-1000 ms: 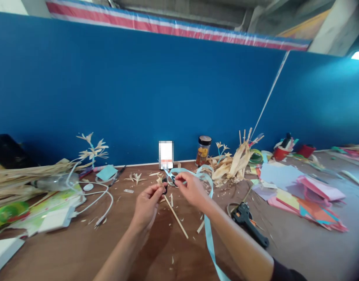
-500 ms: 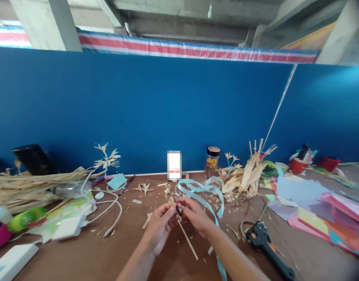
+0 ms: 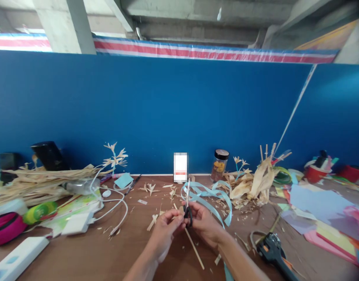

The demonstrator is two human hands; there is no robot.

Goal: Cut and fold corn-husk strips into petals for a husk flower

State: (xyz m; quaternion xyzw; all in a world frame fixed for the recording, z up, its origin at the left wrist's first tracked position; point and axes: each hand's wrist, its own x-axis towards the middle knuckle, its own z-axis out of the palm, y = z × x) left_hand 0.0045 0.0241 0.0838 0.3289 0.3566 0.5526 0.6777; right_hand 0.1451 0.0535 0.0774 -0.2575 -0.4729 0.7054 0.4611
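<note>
Right hand (image 3: 205, 221) gripping black-handled scissors (image 3: 188, 216), metal blades (image 3: 188, 190) toward far edge of tabletop (image 3: 138, 251); left hand (image 3: 168, 226) pinching pale papery scrap (image 3: 181, 210); straight stick (image 3: 195, 249) beneath.

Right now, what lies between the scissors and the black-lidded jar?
In the head view, loops of light blue ribbon lie between the scissors and the jar, so that stretch isn't bare.

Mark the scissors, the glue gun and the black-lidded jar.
Scissors (image 3: 187, 212), head view: on the dark handles.
Glue gun (image 3: 272, 249), head view: on the black body.
Black-lidded jar (image 3: 218, 167), head view: on the clear side wall.
</note>
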